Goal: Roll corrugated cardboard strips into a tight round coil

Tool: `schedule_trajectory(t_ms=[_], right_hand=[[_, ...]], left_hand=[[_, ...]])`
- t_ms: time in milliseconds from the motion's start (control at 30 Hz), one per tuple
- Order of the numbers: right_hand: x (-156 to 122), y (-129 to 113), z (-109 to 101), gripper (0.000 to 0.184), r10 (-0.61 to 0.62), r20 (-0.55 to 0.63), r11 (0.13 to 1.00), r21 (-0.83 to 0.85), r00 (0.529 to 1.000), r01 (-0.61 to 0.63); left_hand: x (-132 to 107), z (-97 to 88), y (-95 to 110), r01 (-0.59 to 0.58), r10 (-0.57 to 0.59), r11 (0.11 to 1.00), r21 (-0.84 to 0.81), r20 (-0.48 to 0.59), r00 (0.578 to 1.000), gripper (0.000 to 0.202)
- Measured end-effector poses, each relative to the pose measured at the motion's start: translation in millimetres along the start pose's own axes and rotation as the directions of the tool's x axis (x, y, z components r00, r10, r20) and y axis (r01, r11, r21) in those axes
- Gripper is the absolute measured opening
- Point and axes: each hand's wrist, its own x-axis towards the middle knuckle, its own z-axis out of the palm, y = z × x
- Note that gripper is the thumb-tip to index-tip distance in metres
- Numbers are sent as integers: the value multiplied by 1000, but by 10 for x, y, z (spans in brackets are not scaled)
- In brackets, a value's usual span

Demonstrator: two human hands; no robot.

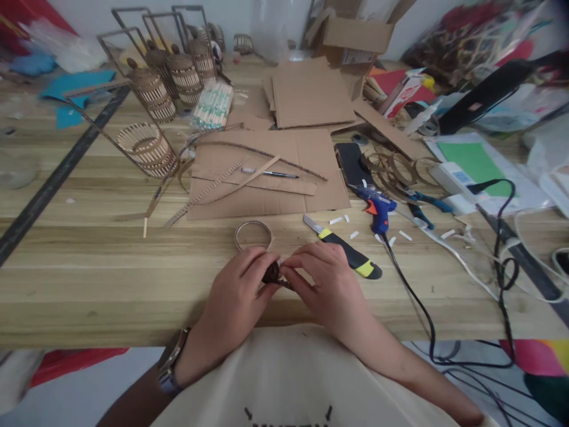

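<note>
**At the near edge of the table (89,279): two grips, one piece**

Your left hand (235,296) and right hand (326,284) each pinch the small dark round piece (271,274) at the fingertips, just over the table. Keep it low, wrists braced; it is tiny and mostly hidden. Beyond lie a metal ring (237,237) and a utility knife (344,252).

My left hand (237,290) and right hand (322,284) meet low in front of me, fingertips pinched tight and touching. Both palms face down, and my forearms angle in from either side. My thumbs seem tucked underneath, though I can't quite see them.
</note>
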Motion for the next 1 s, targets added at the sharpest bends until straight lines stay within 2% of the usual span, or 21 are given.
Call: schedule_trajectory(t_ms=[333, 633, 733, 867, 1000], right_hand=[[-5, 4, 23, 21, -48, -10, 998, -44, 999, 48], [-25, 38, 28, 20, -28, -4, 1000, 6, 1000, 28], [-36, 24, 27, 16, -20, -39, 999, 30, 999, 21], [-41, -9, 26, 12, -44, -102, 999, -10, 994, 43], [-37, -20, 43, 14, -45, -100, 996, -76, 994, 38]], left_hand=[[3, 15, 12, -3, 3, 1000, -17, 0, 1000, 18], [-27, 16, -12, 55, -54, 997, -47, 41, 998, 31], [-24, 18, -12, 71, -70, 997, -28, 48, 996, 34], [-7, 23, 9, 74, -75, 997, 8, 45, 996, 37], [2, 27, 32, 66, -67, 998, 17, 57, 996, 39]])
